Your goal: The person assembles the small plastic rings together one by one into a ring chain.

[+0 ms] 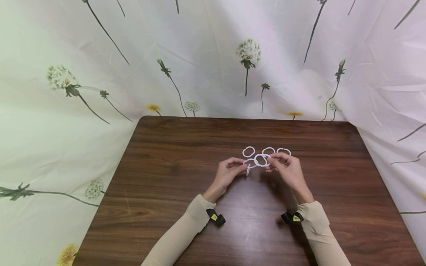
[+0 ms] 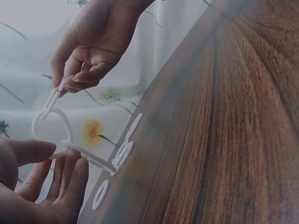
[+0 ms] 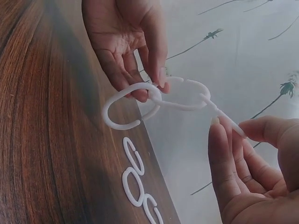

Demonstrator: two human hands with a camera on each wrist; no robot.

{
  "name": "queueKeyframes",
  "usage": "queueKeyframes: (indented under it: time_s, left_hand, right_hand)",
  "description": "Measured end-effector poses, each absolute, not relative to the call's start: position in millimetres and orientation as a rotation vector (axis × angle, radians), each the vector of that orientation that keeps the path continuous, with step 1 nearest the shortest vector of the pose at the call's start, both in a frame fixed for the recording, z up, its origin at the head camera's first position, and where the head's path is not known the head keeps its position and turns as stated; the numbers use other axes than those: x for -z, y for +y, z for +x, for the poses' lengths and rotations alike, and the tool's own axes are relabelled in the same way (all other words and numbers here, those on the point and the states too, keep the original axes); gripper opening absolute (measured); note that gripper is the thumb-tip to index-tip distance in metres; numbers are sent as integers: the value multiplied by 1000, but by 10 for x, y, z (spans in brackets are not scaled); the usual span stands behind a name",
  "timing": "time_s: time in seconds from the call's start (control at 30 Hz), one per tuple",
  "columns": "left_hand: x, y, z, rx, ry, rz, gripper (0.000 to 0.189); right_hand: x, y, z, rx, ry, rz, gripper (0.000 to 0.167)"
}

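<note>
White split rings are linked into a short chain between the two hands. The left hand (image 1: 229,173) pinches the chain where an end ring (image 3: 105,112) joins the middle ring (image 3: 184,108). That end ring tilts out from its fingertips, with a narrow gap in its band. Between thumb and fingertips, the right hand (image 1: 288,172) pinches another ring (image 3: 225,118), which passes through the middle ring's opposite side. Both hands are raised a little above the wooden table (image 1: 186,147). Right fingertips partly cover the pinched ring.
Beyond the hands lie loose white rings on the table: one at left (image 1: 243,152), one in the middle (image 1: 268,148) and one at right (image 1: 284,149). Floral cloth (image 1: 213,74) hangs behind the table's back edge. Each wrist wears a black strapped camera.
</note>
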State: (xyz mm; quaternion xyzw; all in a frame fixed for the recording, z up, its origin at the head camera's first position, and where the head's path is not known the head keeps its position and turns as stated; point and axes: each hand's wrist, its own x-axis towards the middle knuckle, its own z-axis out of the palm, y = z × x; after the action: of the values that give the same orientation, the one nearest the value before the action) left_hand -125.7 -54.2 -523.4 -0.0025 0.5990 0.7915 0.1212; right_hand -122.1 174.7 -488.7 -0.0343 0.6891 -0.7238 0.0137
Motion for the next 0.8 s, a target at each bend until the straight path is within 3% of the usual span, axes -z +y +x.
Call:
queueKeyframes:
  time_s: [0.3, 0.8]
  left_hand:
    - [5237, -544, -1240, -2293, 1769, 24, 28]
    - [5205, -584, -1265, -2297, 1820, 40, 27]
  right_hand:
    - [4866, 1740, -1217, 2252, 2133, -109, 22]
    - [4883, 1715, -1204, 2244, 2128, -96, 25]
